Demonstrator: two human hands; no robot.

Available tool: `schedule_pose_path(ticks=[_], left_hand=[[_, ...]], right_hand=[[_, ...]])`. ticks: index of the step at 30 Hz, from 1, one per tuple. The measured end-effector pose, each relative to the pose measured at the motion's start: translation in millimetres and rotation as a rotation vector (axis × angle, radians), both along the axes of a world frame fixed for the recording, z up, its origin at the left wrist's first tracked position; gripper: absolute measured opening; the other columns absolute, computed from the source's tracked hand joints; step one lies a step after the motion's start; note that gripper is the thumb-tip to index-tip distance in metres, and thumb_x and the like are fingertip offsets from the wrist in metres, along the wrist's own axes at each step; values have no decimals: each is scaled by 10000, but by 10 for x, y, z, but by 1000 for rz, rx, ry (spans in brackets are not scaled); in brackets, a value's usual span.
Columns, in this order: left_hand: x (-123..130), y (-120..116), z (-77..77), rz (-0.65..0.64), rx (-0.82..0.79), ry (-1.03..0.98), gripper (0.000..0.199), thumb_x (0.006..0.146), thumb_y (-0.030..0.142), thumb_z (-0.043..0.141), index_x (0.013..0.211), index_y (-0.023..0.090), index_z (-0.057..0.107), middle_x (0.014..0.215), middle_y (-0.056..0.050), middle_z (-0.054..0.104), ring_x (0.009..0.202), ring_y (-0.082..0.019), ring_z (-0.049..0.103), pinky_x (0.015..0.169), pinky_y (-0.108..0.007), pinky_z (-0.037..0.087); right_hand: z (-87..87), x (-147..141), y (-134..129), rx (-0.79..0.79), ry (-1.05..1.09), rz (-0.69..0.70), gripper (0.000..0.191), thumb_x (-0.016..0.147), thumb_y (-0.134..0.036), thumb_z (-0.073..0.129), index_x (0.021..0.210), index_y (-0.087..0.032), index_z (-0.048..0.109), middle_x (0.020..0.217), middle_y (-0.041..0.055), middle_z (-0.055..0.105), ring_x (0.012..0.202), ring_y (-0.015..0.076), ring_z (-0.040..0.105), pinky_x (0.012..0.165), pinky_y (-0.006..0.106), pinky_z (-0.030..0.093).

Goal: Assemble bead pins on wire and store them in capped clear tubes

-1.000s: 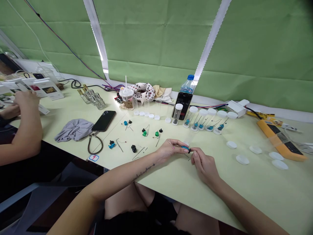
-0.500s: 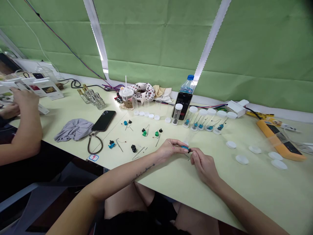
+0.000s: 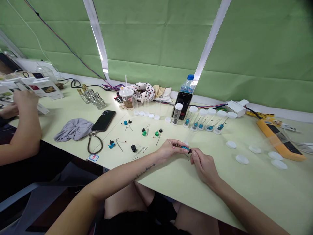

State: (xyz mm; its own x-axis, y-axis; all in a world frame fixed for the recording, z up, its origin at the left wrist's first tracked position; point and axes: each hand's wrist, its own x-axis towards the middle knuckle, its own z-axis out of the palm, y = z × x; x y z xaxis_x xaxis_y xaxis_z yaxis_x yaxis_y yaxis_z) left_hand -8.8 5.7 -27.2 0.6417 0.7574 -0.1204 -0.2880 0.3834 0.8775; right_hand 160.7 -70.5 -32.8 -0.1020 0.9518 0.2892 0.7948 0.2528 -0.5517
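Note:
My left hand [image 3: 171, 150] pinches a small blue part [image 3: 185, 148] between thumb and fingers, just above the tabletop. A black piece sits at its right end, where the closed fingertips of my right hand [image 3: 204, 164] meet it. Those fingers largely hide what they grip. Thin metal pieces show by the left fingers and below the part. To the left lie similar sets of small blue parts [image 3: 111, 144], green parts [image 3: 144, 133] and black parts [image 3: 133, 148], each beside bent metal keys. Behind my hands stand several clear tubes [image 3: 202, 120] with white caps, holding blue parts and metal pieces.
Loose white caps [image 3: 242, 159] and an orange power strip [image 3: 281, 140] lie at the right. A phone with a timer [image 3: 183, 104] leans before a water bottle [image 3: 187, 85]. Leftward are another phone [image 3: 104, 120], a grey cloth [image 3: 73, 130], glass bottles [image 3: 91, 97] and a co-worker's arm [image 3: 28, 127].
My two hands keep almost the same pose around the small blue part. At the far left, the co-worker's hand and arm have shifted slightly.

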Motion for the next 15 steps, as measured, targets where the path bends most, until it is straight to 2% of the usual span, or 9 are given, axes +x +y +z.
schedule_pose_path(ticks=[7, 12, 15], left_hand=[[3, 10, -9, -7, -1, -1, 401, 509, 250, 828, 856, 90, 704, 825, -108, 688, 764, -179, 634, 862, -377, 444], [0, 4, 2, 4, -23, -1, 406, 501, 231, 831, 860, 92, 701, 832, -105, 689, 763, -178, 635, 865, -382, 443], [-2, -1, -1, 8, -32, 8, 407, 501, 230, 831, 862, 97, 701, 825, -97, 690, 750, -169, 631, 852, -368, 447]], right_hand=[[24, -14, -4, 0, -13, -6, 296, 950, -351, 255, 866, -213, 504, 581, -37, 556, 515, 117, 544, 596, 238, 404], [16, -19, -11, -9, 28, -78, 279, 945, -349, 270, 1058, -211, 484, 586, -49, 561, 520, 122, 553, 589, 238, 408], [11, -18, -20, -17, 68, -63, 274, 942, -341, 276, 1103, -210, 455, 589, -51, 559, 519, 122, 551, 571, 233, 409]])
